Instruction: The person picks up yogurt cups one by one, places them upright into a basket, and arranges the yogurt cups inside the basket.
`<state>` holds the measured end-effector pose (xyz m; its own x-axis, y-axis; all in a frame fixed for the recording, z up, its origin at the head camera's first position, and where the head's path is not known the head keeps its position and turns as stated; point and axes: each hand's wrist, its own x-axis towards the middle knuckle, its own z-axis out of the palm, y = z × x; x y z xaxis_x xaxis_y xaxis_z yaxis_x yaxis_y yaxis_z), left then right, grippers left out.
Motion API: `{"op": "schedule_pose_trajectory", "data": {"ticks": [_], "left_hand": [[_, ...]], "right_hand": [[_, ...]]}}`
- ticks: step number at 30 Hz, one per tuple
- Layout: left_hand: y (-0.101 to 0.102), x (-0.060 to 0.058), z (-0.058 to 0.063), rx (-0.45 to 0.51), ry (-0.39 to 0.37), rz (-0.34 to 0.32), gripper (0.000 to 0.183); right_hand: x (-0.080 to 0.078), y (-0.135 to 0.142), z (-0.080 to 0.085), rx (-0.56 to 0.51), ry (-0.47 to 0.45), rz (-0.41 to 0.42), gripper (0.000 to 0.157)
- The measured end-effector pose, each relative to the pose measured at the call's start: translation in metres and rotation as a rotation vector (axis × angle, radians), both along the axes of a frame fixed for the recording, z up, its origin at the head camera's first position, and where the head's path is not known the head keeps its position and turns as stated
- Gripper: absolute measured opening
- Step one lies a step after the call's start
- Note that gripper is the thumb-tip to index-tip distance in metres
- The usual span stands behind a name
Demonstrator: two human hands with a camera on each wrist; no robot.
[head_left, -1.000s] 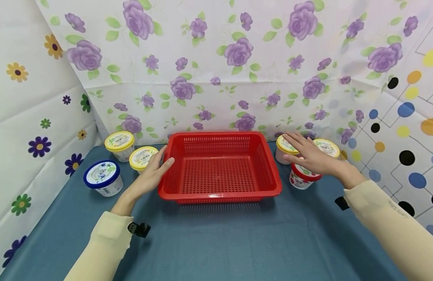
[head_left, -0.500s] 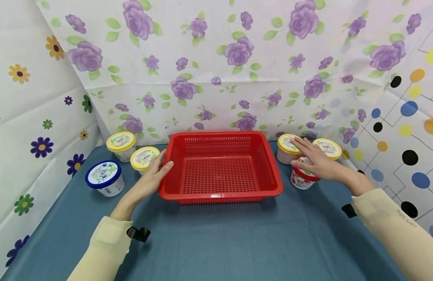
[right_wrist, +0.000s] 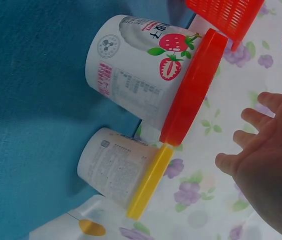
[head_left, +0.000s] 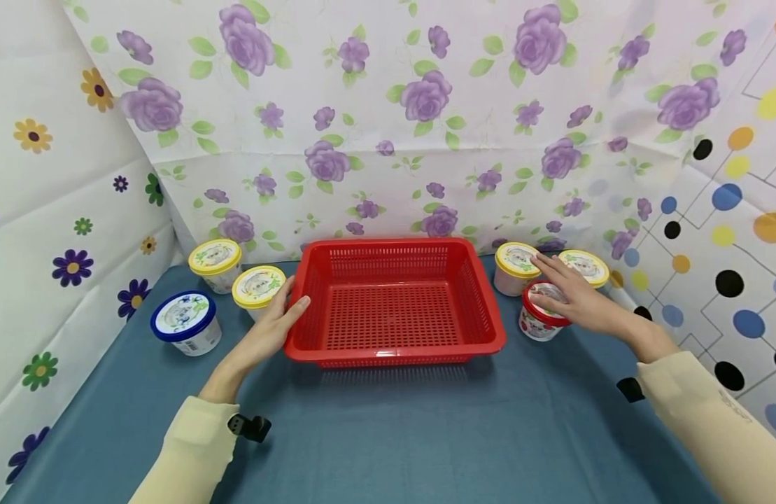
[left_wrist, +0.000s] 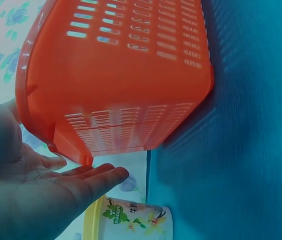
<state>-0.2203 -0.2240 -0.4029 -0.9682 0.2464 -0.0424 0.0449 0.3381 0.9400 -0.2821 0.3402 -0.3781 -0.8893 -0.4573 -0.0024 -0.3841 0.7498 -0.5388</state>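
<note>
My left hand (head_left: 268, 329) holds the left rim of a red plastic basket (head_left: 388, 353), thumb over the rim and fingers outside along its end. In the left wrist view, those fingers extend under the rim near a yellow-lidded tub (left_wrist: 136, 220). My right hand (head_left: 579, 302) hovers with spread fingers over a red-lidded tub (head_left: 541, 325) printed with strawberries, partly hiding its lid. The right wrist view shows a gap between that hand and the red lid (right_wrist: 193, 90). Two yellow-lidded tubs, one at the back (head_left: 515, 269) and one at the right (head_left: 586, 266), stand close by.
Left of the basket are a blue-lidded tub (head_left: 185, 323) and two yellow-lidded tubs, one at the back (head_left: 215, 266) and one beside my left hand (head_left: 257, 288). Blue cloth (head_left: 388, 441) covers the table. A flowered sheet (head_left: 388, 175) hangs close behind the basket.
My right hand has shifted slightly right and toward me, uncovering more of the back yellow lid and part of the red lid. The left hand and basket stay in place.
</note>
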Motion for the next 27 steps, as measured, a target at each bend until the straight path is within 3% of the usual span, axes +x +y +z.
{"op": "schedule_pose_trajectory", "data": {"ticks": [14, 27], "left_hand": [[0.004, 0.004, -0.011, 0.097, -0.075, 0.074, 0.082], [0.008, 0.006, -0.021, 0.317, -0.161, 0.171, 0.076]], "right_hand": [[0.003, 0.009, -0.009, -0.042, 0.039, 0.020, 0.082], [0.005, 0.013, -0.016, -0.052, 0.034, -0.006, 0.081]]}}
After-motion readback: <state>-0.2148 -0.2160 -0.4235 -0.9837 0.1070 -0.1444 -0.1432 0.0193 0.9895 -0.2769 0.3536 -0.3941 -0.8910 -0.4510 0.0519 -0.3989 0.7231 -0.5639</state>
